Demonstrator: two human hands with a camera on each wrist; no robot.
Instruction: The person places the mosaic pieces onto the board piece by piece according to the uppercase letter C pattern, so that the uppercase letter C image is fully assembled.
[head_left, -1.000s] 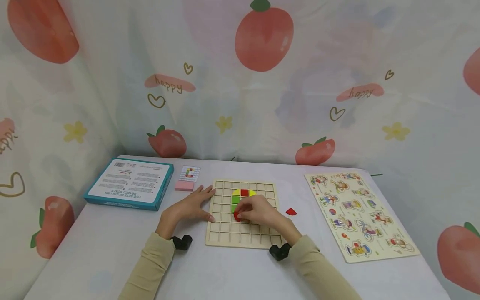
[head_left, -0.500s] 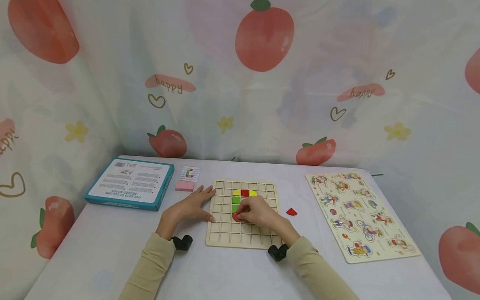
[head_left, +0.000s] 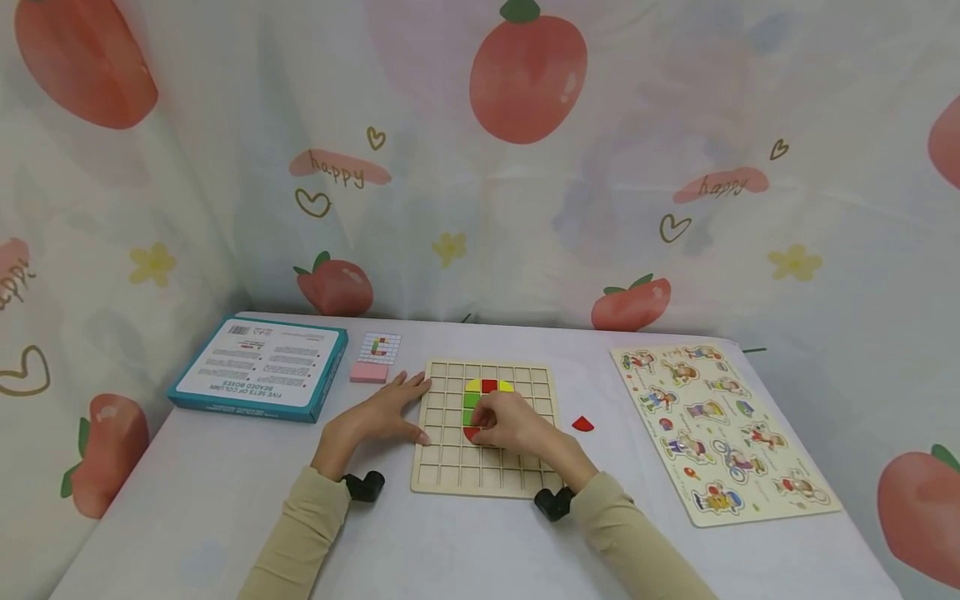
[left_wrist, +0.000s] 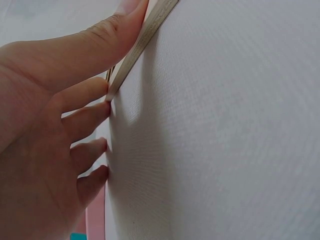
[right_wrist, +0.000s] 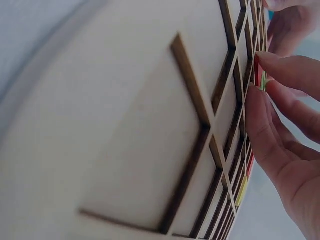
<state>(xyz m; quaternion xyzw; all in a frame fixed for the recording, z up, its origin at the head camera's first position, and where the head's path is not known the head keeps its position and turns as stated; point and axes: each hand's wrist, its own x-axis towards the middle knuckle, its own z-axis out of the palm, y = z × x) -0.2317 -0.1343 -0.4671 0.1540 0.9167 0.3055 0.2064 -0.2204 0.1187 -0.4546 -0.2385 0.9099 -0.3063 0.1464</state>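
Observation:
A wooden grid board (head_left: 438, 477) lies on the table. My left hand (head_left: 380, 414) rests at its left edge, fingers spread; in the left wrist view its thumb (left_wrist: 100, 40) touches the rim. My right hand (head_left: 517, 423) is over the board's middle, thumb and fingertips at a red quarter-round tile (head_left: 470, 433) in a cell. The right wrist view shows this red tile (right_wrist: 257, 70) between thumb and finger. Above it sit green tiles (head_left: 472, 401), then a yellow tile (head_left: 473, 386), a red square tile (head_left: 489, 386) and another yellow tile (head_left: 506, 386). The hand hides nearby cells.
A loose red quarter-round tile (head_left: 582, 424) lies right of the board. A pattern card (head_left: 380, 347) and pink block (head_left: 369, 372) are at the back left, beside a teal-edged box (head_left: 258, 367). A picture puzzle board (head_left: 720, 433) lies on the right.
The red quarter-round tile at my right fingertips has shifted slightly left and now lies in the cell below the green tiles. My right fingers have spread a little; my left hand stays put.

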